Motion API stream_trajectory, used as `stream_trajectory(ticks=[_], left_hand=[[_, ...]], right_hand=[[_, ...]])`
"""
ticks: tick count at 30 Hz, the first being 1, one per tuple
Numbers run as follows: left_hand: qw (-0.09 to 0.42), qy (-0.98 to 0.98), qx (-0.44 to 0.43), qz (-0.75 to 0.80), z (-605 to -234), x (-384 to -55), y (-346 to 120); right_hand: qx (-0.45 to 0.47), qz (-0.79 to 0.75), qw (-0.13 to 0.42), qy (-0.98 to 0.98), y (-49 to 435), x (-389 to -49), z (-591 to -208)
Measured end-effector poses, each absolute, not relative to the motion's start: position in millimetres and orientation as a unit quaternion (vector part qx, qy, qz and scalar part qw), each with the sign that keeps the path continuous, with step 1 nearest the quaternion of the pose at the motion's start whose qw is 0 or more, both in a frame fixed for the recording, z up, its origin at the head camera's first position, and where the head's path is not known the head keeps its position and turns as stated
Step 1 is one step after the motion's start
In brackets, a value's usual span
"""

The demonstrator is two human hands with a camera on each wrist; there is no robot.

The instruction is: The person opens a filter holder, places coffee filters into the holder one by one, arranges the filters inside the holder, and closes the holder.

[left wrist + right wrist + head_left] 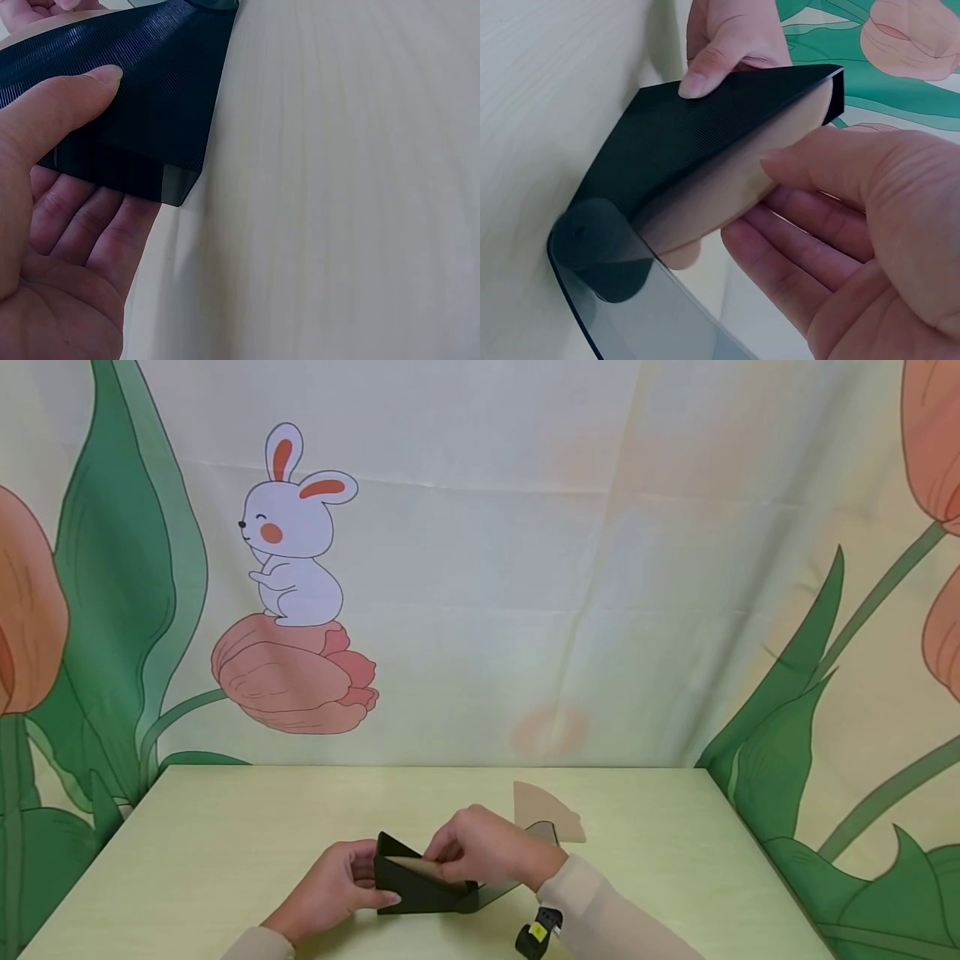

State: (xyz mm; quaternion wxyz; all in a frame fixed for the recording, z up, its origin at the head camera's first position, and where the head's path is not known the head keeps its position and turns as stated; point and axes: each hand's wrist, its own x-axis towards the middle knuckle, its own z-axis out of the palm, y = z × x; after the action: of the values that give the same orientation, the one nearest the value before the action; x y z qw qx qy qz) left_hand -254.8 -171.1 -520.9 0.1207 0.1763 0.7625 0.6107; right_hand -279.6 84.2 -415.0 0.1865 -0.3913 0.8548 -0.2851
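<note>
My left hand (330, 889) grips a black ribbed filter holder (420, 891) by its left end, thumb on the near face and fingers behind. The holder is a wedge-shaped box, tilted just over the table. A clear lid (649, 322) swings out from its hinged corner. Inside stand tan paper coffee filters (739, 172); how many cannot be told. My right hand (487, 847) reaches over the opening and pinches the filters' upper edge between thumb and fingers. In the left wrist view the thumb (82, 97) presses the ribbed side.
Behind the right hand, a tan fan-shaped paper filter (542, 810) lies on the pale wood-grain table (225, 827). A printed cloth backdrop (465, 568) with a rabbit and tulips hangs along the table's far edge. A black strap (534, 935) with a yellow patch sits at the right wrist.
</note>
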Motion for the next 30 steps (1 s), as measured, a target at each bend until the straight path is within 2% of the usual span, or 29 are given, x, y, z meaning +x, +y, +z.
stream_trajectory(ticks=[12, 24, 30], left_hand=[[0.119, 0.762, 0.175, 0.612, -522, -254, -172], [0.121, 0.759, 0.179, 0.614, -523, -255, -173], [0.125, 0.758, 0.178, 0.615, -522, -255, -173]], right_hand=[[-0.366, -0.294, 0.185, 0.863, 101, -287, -399], [-0.306, -0.317, 0.117, 0.890, 147, -318, -384], [-0.245, -0.317, 0.076, 0.913, 172, -338, -391]])
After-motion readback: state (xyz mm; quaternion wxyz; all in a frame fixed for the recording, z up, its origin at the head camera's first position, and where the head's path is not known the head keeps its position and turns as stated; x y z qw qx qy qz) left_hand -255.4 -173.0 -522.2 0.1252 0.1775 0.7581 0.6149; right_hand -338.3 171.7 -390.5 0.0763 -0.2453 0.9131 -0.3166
